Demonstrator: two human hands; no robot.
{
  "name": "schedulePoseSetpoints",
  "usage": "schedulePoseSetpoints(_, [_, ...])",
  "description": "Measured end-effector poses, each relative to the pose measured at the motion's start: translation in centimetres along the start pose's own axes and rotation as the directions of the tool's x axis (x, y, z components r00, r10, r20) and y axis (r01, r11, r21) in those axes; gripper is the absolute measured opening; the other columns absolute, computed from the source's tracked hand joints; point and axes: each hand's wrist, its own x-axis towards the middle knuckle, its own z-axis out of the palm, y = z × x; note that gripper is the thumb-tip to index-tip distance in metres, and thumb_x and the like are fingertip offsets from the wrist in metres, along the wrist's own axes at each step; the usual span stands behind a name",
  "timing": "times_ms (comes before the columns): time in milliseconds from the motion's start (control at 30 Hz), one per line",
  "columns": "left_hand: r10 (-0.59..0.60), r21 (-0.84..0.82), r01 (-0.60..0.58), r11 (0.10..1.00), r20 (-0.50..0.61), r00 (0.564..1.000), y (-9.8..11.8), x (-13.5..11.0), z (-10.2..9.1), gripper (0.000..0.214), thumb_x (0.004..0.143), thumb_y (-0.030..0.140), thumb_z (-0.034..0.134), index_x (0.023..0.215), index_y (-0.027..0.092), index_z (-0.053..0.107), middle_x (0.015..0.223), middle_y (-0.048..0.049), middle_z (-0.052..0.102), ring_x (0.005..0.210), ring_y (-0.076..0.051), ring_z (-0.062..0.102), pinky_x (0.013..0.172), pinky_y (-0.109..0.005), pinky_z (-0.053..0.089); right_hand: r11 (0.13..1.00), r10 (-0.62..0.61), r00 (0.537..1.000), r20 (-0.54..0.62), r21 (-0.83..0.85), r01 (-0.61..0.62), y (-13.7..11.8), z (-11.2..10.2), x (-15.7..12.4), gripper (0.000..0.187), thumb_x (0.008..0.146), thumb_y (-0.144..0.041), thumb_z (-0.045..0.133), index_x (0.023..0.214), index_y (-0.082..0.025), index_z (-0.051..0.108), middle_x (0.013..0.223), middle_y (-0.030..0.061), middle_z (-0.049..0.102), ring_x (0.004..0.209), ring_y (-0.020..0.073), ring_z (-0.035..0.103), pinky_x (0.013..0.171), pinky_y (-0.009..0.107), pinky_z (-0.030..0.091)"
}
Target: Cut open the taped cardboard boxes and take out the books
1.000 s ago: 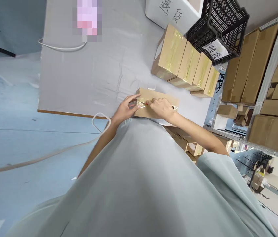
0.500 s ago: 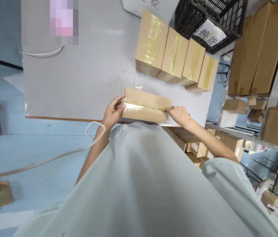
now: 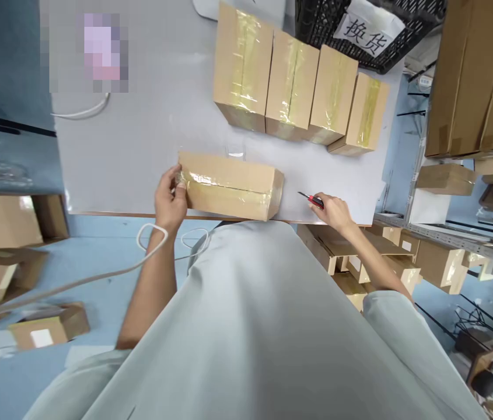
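Observation:
A taped cardboard box [image 3: 233, 185] lies near the front edge of the white table [image 3: 150, 140]. My left hand [image 3: 170, 197] is closed on the box's left end. My right hand [image 3: 336, 211] is off to the right of the box, closed round a small red-handled cutter [image 3: 311, 199] whose blade points left over the table. The cutter is clear of the box.
Several taped boxes [image 3: 290, 87] stand in a row at the back of the table, with a black crate [image 3: 373, 29] bearing a paper label behind them. Shelves with cartons [image 3: 469, 76] are at the right. More boxes [image 3: 5, 227] lie on the blue floor at the left. A white cable [image 3: 97, 280] runs along my left arm.
My right hand drew the cutter along the box's top from left to right and off its right end. My left hand stayed on the left end.

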Motion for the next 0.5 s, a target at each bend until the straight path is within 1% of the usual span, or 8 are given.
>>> schedulePoseSetpoints(67, [-0.015,0.070,0.018,0.997,-0.033,0.999,0.2,0.3,-0.3,0.056,0.109,0.017,0.050,0.164,0.009,0.058,0.173,-0.0167,0.063,0.159,-0.025,0.060,0.141,-0.046,0.045,0.943,0.079,0.996,-0.035,0.325,-0.064,-0.1,3.1,1.8,0.034,0.112,-0.055,0.073,0.124,-0.025,0.084,0.104,0.0087,0.089,0.099,0.0318,0.085,0.080,0.033,0.058])
schedulePoseSetpoints(100, [-0.024,0.098,0.029,0.995,-0.049,0.999,0.2,0.5,-0.4,0.058,0.108,0.013,0.048,0.165,0.007,0.057,0.173,-0.0181,0.062,0.160,-0.025,0.059,0.141,-0.046,0.044,0.865,0.111,0.994,-0.017,0.494,-0.088,-0.7,4.7,2.9,0.034,0.109,-0.056,0.075,0.116,-0.024,0.084,0.091,0.0054,0.086,0.088,0.0293,0.084,0.075,0.031,0.058])
schedulePoseSetpoints(167, [-0.053,0.138,0.065,0.988,-0.088,0.995,0.2,1.0,-0.6,0.061,0.107,0.009,0.048,0.168,0.003,0.053,0.172,-0.0213,0.061,0.158,-0.027,0.060,0.140,-0.046,0.044,0.630,0.166,0.985,0.042,0.764,-0.139,-3.0,7.7,4.9,0.039,0.105,-0.061,0.078,0.103,-0.022,0.083,0.069,-0.0006,0.076,0.067,0.0243,0.078,0.064,0.030,0.055])
schedulePoseSetpoints(233, [-0.087,0.165,0.107,0.981,-0.121,0.989,0.0,1.6,-0.9,0.065,0.106,0.009,0.051,0.170,0.003,0.051,0.167,-0.0232,0.061,0.153,-0.029,0.063,0.138,-0.048,0.047,0.404,0.176,0.980,0.088,0.902,-0.153,-5.9,9.8,6.3,0.047,0.097,-0.069,0.082,0.091,-0.022,0.079,0.057,-0.0032,0.067,0.057,0.0210,0.070,0.058,0.029,0.051])
schedulePoseSetpoints(300, [-0.096,0.175,0.119,0.977,-0.135,0.986,-0.4,2.1,-1.2,0.063,0.105,0.012,0.054,0.168,0.008,0.056,0.161,-0.0230,0.064,0.152,-0.032,0.064,0.138,-0.052,0.047,0.251,0.174,0.981,0.080,0.960,-0.123,-8.6,10.8,6.9,0.052,0.087,-0.074,0.088,0.084,-0.023,0.073,0.055,-0.0033,0.065,0.055,0.0188,0.066,0.056,0.028,0.049])
schedulePoseSetpoints(333, [-0.086,0.177,0.109,0.978,-0.135,0.987,-0.8,2.4,-1.3,0.060,0.104,0.014,0.055,0.164,0.011,0.060,0.158,-0.0225,0.066,0.152,-0.034,0.063,0.138,-0.055,0.046,0.204,0.181,0.982,0.060,0.974,-0.097,-9.6,10.9,6.9,0.054,0.083,-0.074,0.090,0.081,-0.024,0.071,0.055,-0.0032,0.065,0.055,0.0178,0.065,0.055,0.027,0.048])
schedulePoseSetpoints(400, [-0.053,0.171,0.075,0.982,-0.131,0.990,-1.6,2.8,-1.4,0.055,0.104,0.017,0.056,0.158,0.015,0.066,0.154,-0.0214,0.068,0.153,-0.036,0.062,0.139,-0.058,0.045,0.166,0.208,0.978,0.009,0.985,-0.044,-10.9,10.2,6.5,0.056,0.076,-0.075,0.093,0.077,-0.025,0.067,0.056,-0.0035,0.064,0.055,0.0166,0.064,0.055,0.027,0.048])
schedulePoseSetpoints(500, [-0.019,0.135,0.032,0.990,-0.098,0.995,-3.0,3.4,-0.4,0.055,0.104,0.018,0.055,0.159,0.017,0.066,0.152,-0.0199,0.070,0.149,-0.035,0.065,0.136,-0.057,0.048,0.222,0.254,0.963,-0.094,0.974,0.036,-10.9,8.0,5.2,0.058,0.075,-0.077,0.091,0.077,-0.025,0.067,0.059,-0.0036,0.063,0.057,0.0170,0.063,0.058,0.029,0.049])
